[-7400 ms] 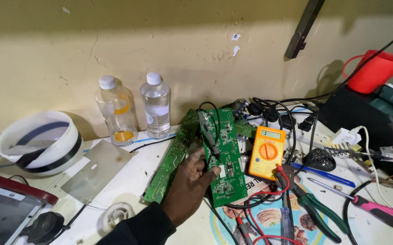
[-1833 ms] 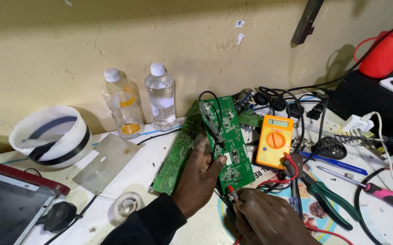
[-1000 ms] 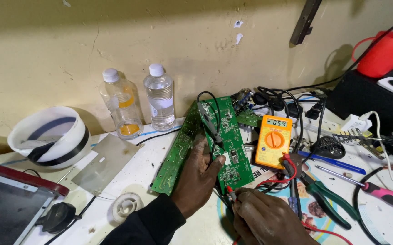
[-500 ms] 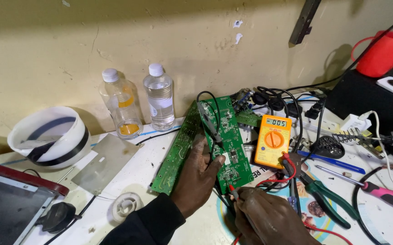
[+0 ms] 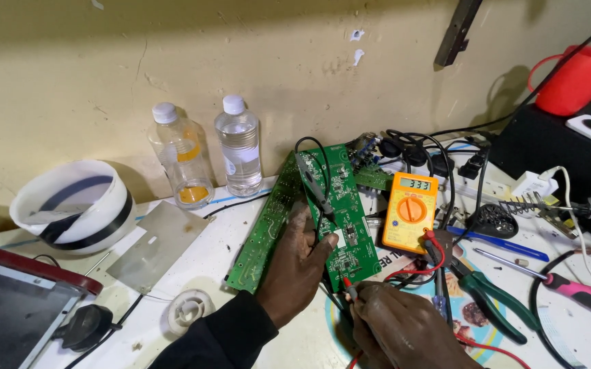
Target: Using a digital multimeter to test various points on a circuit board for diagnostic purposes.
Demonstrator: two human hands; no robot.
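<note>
Since the earliest frame, my right hand (image 5: 404,328) has entered the view with a red probe (image 5: 348,287), and the display of the orange multimeter (image 5: 410,213) has changed again in the last half second.

1. Position: the green circuit board (image 5: 346,212) stands tilted on the tabletop (image 5: 206,263), just left of the meter, with a second green board (image 5: 264,229) lying beside it.
2. Left hand (image 5: 295,270): fingers spread and pressed flat against the board's lower edge, thumb on its face, steadying it.
3. Right hand: fingers closed, pinching the red probe, tip touching the board's lower corner.
4. Progress, as I judge it: the meter is connected, the board is held, and a reading shows, so probing is under way. How many points remain unchecked I cannot tell.
</note>
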